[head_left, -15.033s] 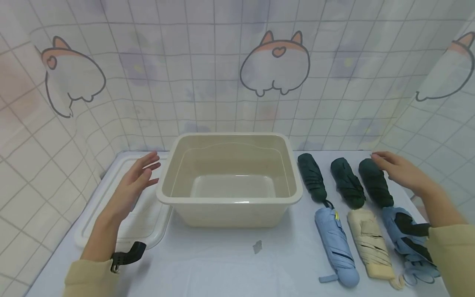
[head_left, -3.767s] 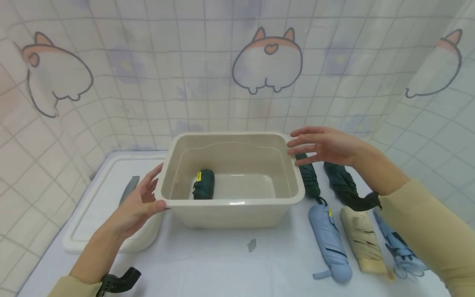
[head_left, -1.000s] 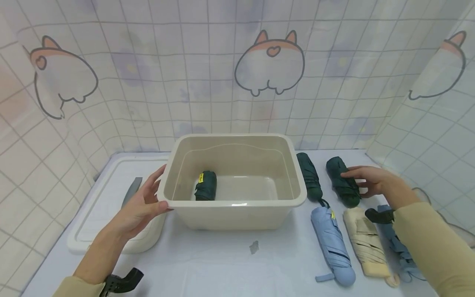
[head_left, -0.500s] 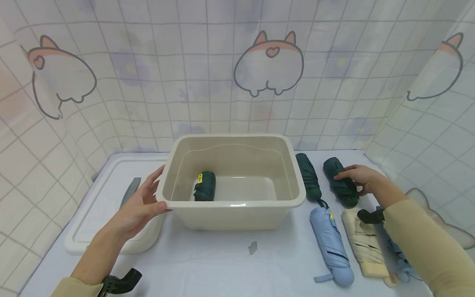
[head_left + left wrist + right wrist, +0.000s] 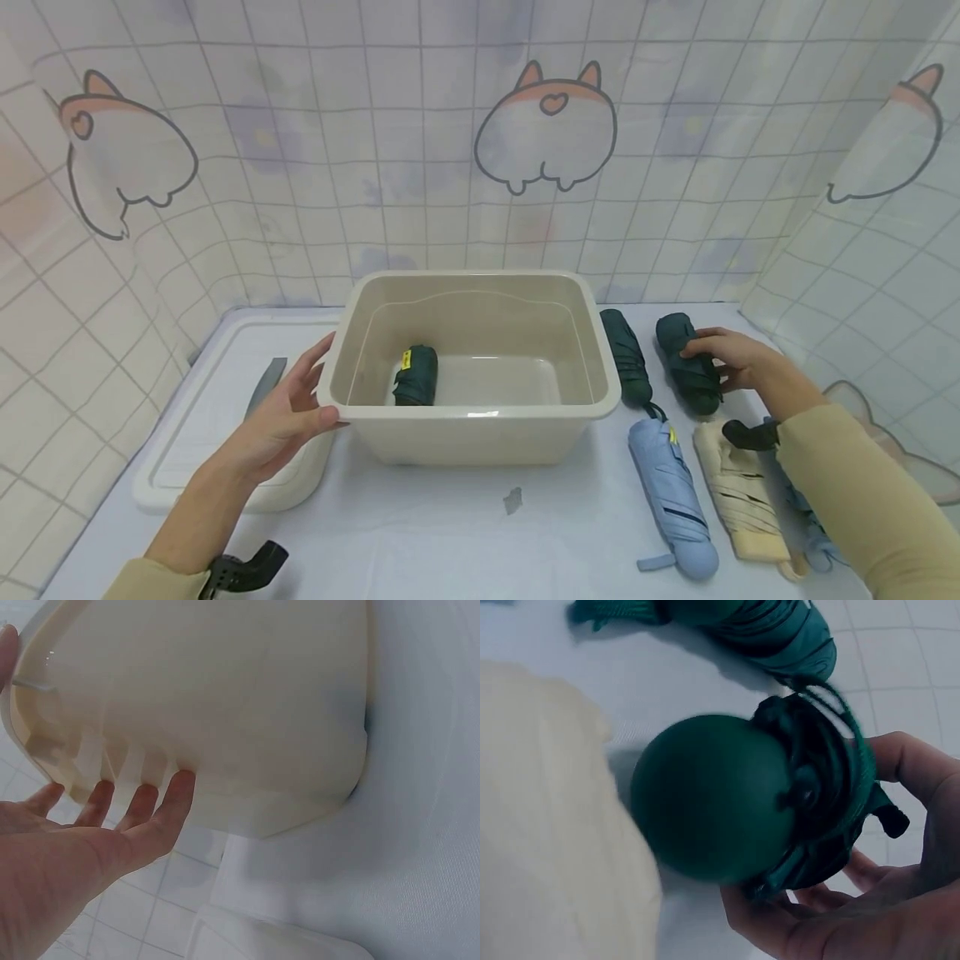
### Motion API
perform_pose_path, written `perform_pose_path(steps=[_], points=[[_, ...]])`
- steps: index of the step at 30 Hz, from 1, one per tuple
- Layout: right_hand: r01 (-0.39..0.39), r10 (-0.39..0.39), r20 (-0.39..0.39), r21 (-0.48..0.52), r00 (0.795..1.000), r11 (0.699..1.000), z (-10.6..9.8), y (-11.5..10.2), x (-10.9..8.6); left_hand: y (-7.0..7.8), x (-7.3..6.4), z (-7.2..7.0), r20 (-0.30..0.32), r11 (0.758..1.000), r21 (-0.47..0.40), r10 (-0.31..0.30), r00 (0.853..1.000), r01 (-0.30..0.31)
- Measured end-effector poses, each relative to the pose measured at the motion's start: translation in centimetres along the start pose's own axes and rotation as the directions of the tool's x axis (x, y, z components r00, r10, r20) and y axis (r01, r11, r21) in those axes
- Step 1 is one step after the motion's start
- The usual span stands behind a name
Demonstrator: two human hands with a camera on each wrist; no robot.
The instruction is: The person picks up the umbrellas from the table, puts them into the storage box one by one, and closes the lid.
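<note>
My left hand (image 5: 281, 417) holds the left rim of a beige plastic storage bin (image 5: 480, 433). Its thumb lies at the front corner, and in the left wrist view the fingertips (image 5: 180, 780) touch the outer wall. Inside the bin, toward the left, stands a dark green folded umbrella (image 5: 416, 379) with a yellow tag. On the right side, my right hand (image 5: 738, 362) grips another dark green folded umbrella (image 5: 686, 367) between thumb and fingers. Its round green end (image 5: 712, 799) and wrist cord show in the right wrist view.
A third dark green umbrella (image 5: 626, 358) lies beside the bin. Nearer me are a light blue umbrella (image 5: 671, 492), a cream umbrella (image 5: 738, 492) and another blue one (image 5: 813, 533), partly hidden by my sleeve. A white lid (image 5: 195, 417) lies at left.
Since the oldest frame, one green umbrella has gone from the table's right into the bin, and my left hand has taken the rim. My right hand has closed round a second umbrella, now slightly shifted.
</note>
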State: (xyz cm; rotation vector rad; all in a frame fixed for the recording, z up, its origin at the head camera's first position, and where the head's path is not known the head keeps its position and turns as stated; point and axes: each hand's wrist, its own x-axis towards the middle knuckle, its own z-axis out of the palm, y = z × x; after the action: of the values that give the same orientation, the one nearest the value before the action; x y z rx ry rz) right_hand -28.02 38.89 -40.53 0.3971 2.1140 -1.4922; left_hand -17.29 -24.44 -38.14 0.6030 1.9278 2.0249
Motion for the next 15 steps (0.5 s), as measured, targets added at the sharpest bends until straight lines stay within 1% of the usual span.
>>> perform_pose_path(steps=[5,9,13,15], points=[[0.032,-0.037,0.042,0.1,0.998,0.994,0.0,-0.6,-0.3,-0.1,0.0,0.0,0.0,1.0,0.006,-0.001,1.0,0.001],[0.066,-0.076,0.053,0.174,0.996,0.983,0.0,-1.1,-0.5,-0.1,0.0,-0.1,-0.001,1.0,0.017,-0.002,1.0,0.002],[0.111,-0.126,0.051,0.22,0.991,0.969,0.2,-1.8,-0.9,-0.1,0.0,-0.1,-0.002,1.0,0.013,-0.003,1.0,0.003],[0.136,-0.152,0.056,0.224,0.987,0.965,0.4,-2.1,-1.1,-0.1,0.0,-0.1,-0.003,1.0,0.011,-0.003,1.0,0.003]])
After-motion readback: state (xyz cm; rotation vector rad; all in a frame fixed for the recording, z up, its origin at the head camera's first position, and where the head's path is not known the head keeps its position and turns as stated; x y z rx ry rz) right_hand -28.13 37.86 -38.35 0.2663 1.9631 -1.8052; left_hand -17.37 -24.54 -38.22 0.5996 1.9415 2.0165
